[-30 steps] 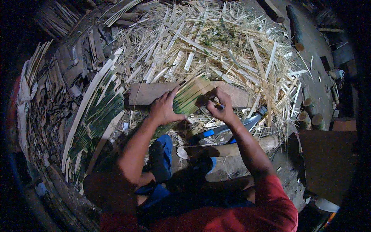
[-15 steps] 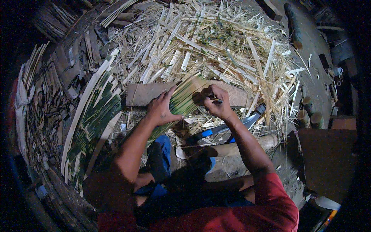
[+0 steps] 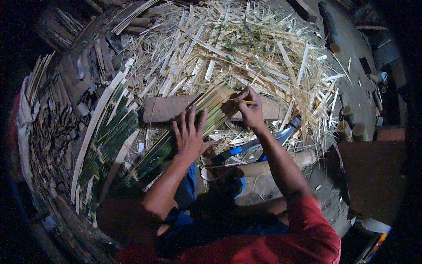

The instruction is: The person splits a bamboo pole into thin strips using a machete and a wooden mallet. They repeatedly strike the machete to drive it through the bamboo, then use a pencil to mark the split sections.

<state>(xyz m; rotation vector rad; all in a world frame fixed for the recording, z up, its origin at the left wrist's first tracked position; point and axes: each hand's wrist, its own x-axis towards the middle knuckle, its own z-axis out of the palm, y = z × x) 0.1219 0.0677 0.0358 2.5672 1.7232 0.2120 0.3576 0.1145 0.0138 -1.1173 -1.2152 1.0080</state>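
Green and pale split bamboo strips (image 3: 213,102) lie side by side, slanting across a wooden block (image 3: 165,108) in front of me. My left hand (image 3: 190,137) rests over the strips with its fingers spread wide. Between the fingers of my right hand (image 3: 251,113) is a yellow pencil (image 3: 251,103), held at the right edge near the strips' upper end. Shadow hides the pencil's tip, so I cannot tell if it touches them. Below my right wrist lies a long blade (image 3: 281,137) with black and blue parts, partly covered by my forearm.
A big heap of bamboo shavings (image 3: 246,53) spreads beyond the block. More green strips (image 3: 110,132) are stacked at the left. A bamboo pole (image 3: 281,163) lies near my feet, cut bamboo pieces (image 3: 359,131) lie at the right, and a brown box-like panel (image 3: 373,176) stands there.
My left hand has gone from gripping around the strips' left edge to lying spread over them, lower down. The strips look flatter and show further down-left. The pencil has turned more into view.
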